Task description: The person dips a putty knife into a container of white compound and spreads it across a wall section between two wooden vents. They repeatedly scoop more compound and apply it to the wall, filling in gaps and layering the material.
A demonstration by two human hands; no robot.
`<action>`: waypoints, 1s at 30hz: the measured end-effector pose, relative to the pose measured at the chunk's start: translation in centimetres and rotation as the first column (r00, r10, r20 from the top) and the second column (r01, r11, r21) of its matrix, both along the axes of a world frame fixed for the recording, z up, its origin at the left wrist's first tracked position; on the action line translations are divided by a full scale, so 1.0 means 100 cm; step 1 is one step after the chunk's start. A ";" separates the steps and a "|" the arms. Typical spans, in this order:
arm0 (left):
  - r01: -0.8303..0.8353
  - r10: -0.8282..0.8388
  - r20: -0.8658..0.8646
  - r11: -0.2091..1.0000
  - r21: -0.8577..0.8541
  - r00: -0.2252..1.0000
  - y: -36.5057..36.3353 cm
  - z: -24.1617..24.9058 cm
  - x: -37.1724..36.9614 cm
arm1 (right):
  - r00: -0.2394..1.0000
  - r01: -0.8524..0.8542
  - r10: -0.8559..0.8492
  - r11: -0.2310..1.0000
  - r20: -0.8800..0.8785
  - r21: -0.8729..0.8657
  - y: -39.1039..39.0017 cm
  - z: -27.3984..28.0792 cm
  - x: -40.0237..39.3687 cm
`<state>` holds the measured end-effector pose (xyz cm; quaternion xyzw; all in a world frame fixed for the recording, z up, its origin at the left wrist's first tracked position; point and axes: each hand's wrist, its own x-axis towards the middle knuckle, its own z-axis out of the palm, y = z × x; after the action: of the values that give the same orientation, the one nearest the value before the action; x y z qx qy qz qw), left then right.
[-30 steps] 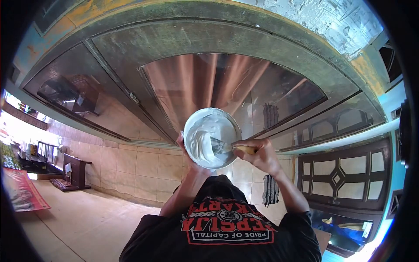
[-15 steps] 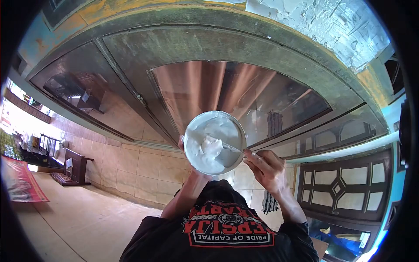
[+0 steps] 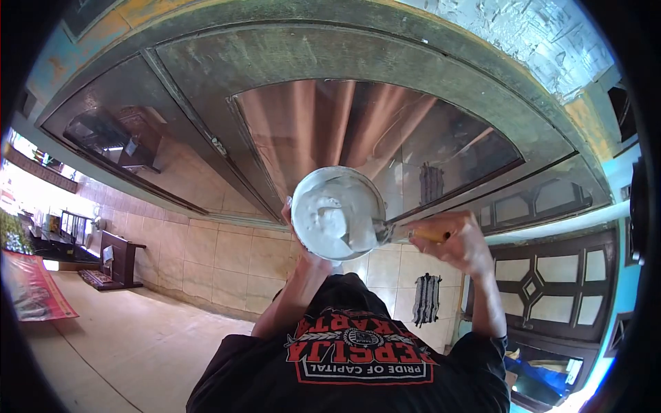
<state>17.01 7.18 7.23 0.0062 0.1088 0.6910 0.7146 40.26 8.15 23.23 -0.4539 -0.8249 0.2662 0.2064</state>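
A round tub of thick white paste is held up in front of my chest. My left hand grips it from beneath and along its left side, fingers partly hidden behind it. In my right hand is a putty knife with a wooden handle, a hole showing at its end. Its blade reaches over the tub's right rim and rests in the paste, which coats much of it. A whiter lump stands in the middle of the paste.
Ahead is a wooden-framed window with reflecting glass and a pinkish curtain. Rough white coating covers the wall above right. A panelled door stands at right, a striped mat on the tiled floor, a dark wooden stand at left.
My right hand has turned over and moved right and slightly up, bringing the putty knife's handle into view. The blade has shifted toward the tub's right side. The tub has risen slightly in view.
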 end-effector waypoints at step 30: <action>-0.015 0.010 0.071 0.998 0.069 0.997 -0.007 0.004 0.001 | 0.982 0.183 -0.145 0.881 -0.118 0.437 -0.036 -0.042 -0.047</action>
<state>17.08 6.49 7.59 0.0058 0.0597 0.6985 0.7131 35.57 4.54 19.01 -0.4513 -0.8133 0.0702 0.3604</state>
